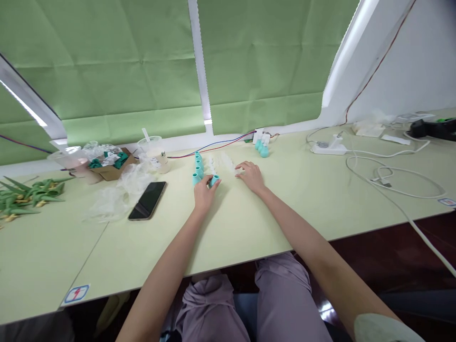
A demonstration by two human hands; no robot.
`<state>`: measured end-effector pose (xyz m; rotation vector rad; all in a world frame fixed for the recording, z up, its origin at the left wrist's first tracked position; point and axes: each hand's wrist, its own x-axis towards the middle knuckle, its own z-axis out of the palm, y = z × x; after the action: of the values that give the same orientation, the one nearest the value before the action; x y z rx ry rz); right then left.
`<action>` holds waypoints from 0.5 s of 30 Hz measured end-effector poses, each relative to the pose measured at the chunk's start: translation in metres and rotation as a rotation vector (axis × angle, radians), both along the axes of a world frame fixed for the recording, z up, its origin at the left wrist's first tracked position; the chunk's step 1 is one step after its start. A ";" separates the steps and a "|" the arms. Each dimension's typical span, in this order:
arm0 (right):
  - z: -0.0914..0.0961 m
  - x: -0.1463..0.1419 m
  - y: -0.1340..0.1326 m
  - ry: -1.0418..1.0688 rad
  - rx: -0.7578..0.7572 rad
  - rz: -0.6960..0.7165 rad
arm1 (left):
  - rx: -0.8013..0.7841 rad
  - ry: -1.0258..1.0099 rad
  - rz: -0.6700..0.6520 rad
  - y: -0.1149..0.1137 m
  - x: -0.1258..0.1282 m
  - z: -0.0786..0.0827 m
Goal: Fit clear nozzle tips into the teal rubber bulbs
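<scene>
Left hand [204,194] pinches a teal piece [214,179]; right hand [252,176] loosely parted — tabletop [233,223] room before the front edge [242,261].

Looks like a small workshop: long counter [306,209], lightning-bolt sticker [76,294] lower left, power strip [330,147] right, row of matching teal pieces [198,163] mid-frame.

Cups [198,170] are turquoise, the blurred bits [211,166] seemingly white.
</scene>
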<state>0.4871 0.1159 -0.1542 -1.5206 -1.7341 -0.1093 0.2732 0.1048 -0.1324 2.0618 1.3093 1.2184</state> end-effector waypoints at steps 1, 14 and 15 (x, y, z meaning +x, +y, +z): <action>0.000 0.000 0.000 -0.018 -0.005 -0.013 | 0.007 0.012 0.002 0.000 0.000 0.000; 0.007 -0.006 -0.008 -0.007 -0.012 -0.014 | 0.038 -0.107 -0.090 0.005 -0.002 -0.005; 0.010 -0.007 -0.011 -0.012 0.011 -0.024 | 0.038 -0.107 -0.095 0.005 -0.002 -0.004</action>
<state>0.4799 0.1049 -0.1443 -1.5359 -1.7223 -0.1399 0.2715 0.1097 -0.1368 2.0299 1.1354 1.3020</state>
